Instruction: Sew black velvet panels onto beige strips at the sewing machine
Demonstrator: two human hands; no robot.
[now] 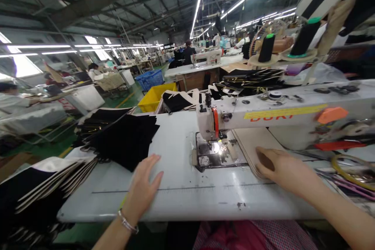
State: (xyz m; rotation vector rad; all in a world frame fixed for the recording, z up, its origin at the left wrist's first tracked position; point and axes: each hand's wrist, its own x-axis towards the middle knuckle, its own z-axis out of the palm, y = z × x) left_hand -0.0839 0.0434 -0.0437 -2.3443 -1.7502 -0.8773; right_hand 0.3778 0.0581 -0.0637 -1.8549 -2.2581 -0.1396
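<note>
A white sewing machine (281, 109) stands on a pale worktable (172, 156), its needle area above a metal plate (216, 150). My left hand (143, 185), with a bracelet at the wrist, is over the table left of the plate, thumb and fingers apart and holding nothing. On the right, my right hand (274, 166) rests at a stack of beige pieces (252, 144) lying partly under the machine arm. Its fingers are curled at the stack's right side, and their tips are partly hidden, so a grip cannot be made out. Black fabric pieces (123, 136) lie near my left hand.
More black pieces with pale edges (49, 183) hang over the table's left end. Behind are a yellow crate (156, 95), a blue basket (149, 80) and stacked zippered pieces (252, 80). Black thread cones (267, 49) stand behind the machine. Scissors and a yellow ring (351, 172) lie right.
</note>
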